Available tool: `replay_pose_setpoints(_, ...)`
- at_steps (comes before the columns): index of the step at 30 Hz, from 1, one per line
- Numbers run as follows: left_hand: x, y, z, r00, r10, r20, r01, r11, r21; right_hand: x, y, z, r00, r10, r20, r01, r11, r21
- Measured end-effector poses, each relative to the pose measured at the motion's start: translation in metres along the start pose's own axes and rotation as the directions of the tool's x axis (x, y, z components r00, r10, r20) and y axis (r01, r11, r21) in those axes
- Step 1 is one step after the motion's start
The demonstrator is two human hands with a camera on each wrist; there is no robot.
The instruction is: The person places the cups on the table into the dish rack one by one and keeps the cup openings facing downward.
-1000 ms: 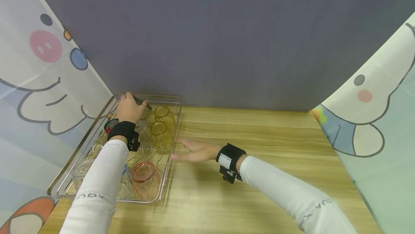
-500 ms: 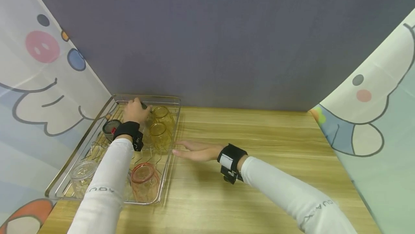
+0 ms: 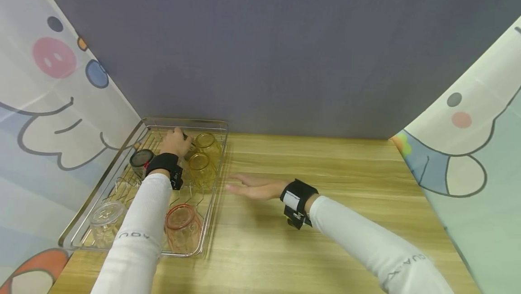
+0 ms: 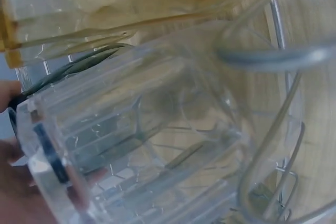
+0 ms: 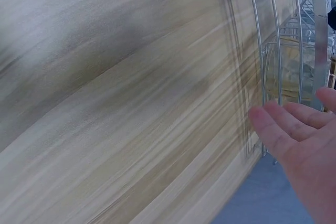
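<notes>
My left hand (image 3: 175, 143) is at the back of the wire dish rack (image 3: 203, 251), gripping a dark-rimmed glass (image 4: 68, 72) by its top edge; most of that glass is hidden behind my hand in the head view. A clear ribbed glass (image 4: 142, 124) fills the middle of the left wrist view, in front of it. Two amber glasses, a rear one (image 3: 208, 144) and a nearer one (image 3: 202, 172), stand just right of my left hand. My right hand (image 3: 258, 187) hovers beside the rack's right side with fingers extended, holding nothing.
A dark-rimmed glass with a red mark (image 3: 141, 162) stands on the rack's left. Along the front are a clear glass (image 3: 106, 224) and a red-rimmed glass (image 3: 183, 228). Wire prongs (image 3: 122, 185) rise from the rack. The wooden table (image 3: 325, 172) meets a grey back panel (image 3: 285, 59).
My left hand has moved right and slightly toward me with the dark-rimmed glass, closer to the amber glasses. My right hand has drawn slightly right, away from the rack.
</notes>
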State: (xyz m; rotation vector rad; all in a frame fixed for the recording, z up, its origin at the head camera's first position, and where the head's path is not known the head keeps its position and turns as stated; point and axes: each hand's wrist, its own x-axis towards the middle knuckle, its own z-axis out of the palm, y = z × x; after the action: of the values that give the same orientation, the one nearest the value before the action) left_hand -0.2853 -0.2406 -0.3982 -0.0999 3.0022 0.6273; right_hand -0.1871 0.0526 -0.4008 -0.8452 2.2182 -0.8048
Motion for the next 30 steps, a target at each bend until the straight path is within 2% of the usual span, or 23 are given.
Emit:
replay_pose_setpoints(6,-0.001,0.003,0.000,0.998,-0.015,0.066,0.014,1.000,0.006,-0.004,0.000,-0.003,0.999,0.034,0.001,-0.034,0.999,0.004)
replay_pose_setpoints(12,-0.003,0.005,0.000,0.992,-0.039,0.122,0.039,0.999,0.002,-0.006,-0.002,-0.004,1.000,0.031,0.000,-0.031,1.000,0.002)
replay_pose_setpoints(17,-0.003,0.006,-0.003,0.986,-0.028,0.163,0.029,1.000,-0.002,-0.007,-0.001,-0.004,0.999,0.033,0.002,-0.033,0.999,0.014)
replay_pose_setpoints(24,0.009,-0.010,-0.002,0.982,0.014,0.190,-0.010,1.000,-0.018,-0.011,0.003,-0.008,0.999,0.037,-0.010,-0.036,0.999,0.035)
replay_pose_setpoints(30,0.002,-0.010,-0.013,0.975,-0.010,0.222,0.017,0.999,-0.031,-0.014,0.000,-0.010,0.999,0.049,-0.016,-0.048,0.998,0.046)
